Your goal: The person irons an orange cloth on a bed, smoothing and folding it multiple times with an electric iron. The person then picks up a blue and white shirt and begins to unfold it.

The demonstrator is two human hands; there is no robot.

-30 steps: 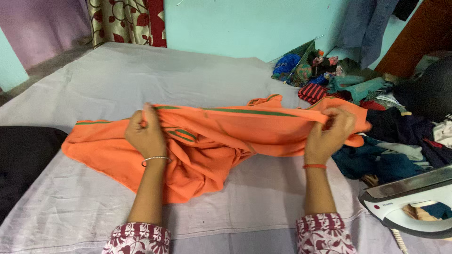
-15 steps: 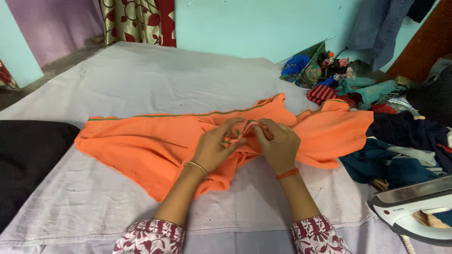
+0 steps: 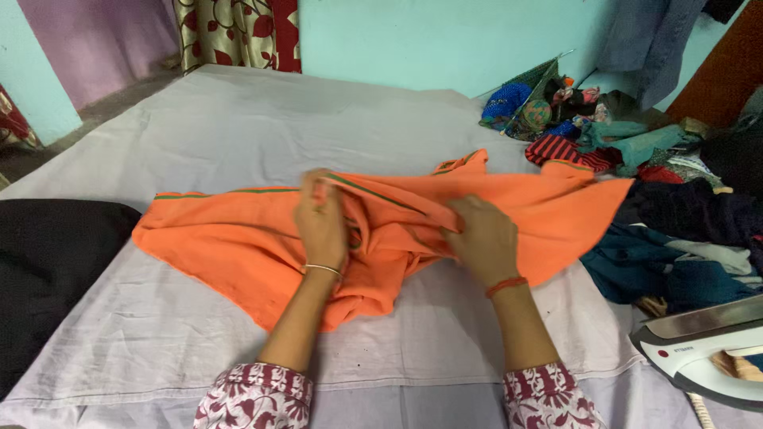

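An orange garment (image 3: 222, 234) with thin green trim lies crumpled across a pale grey sheet (image 3: 238, 127). My left hand (image 3: 322, 222) pinches its green-trimmed upper edge and lifts it slightly. My right hand (image 3: 482, 238) grips the same cloth farther right, fingers closed in the folds. Between the two hands the fabric sags in loose wrinkles. Both wrists wear thin bangles, and maroon patterned sleeves show at the bottom.
A white electric iron (image 3: 703, 349) stands at the lower right. A heap of mixed clothes (image 3: 675, 206) fills the right side. Black cloth (image 3: 48, 262) lies at the left edge. A floral curtain (image 3: 238, 32) hangs at the back wall.
My hands, spread wide a second ago, came together at the garment's middle, and have now drawn apart again, each holding the orange cloth and raising its trimmed edge.
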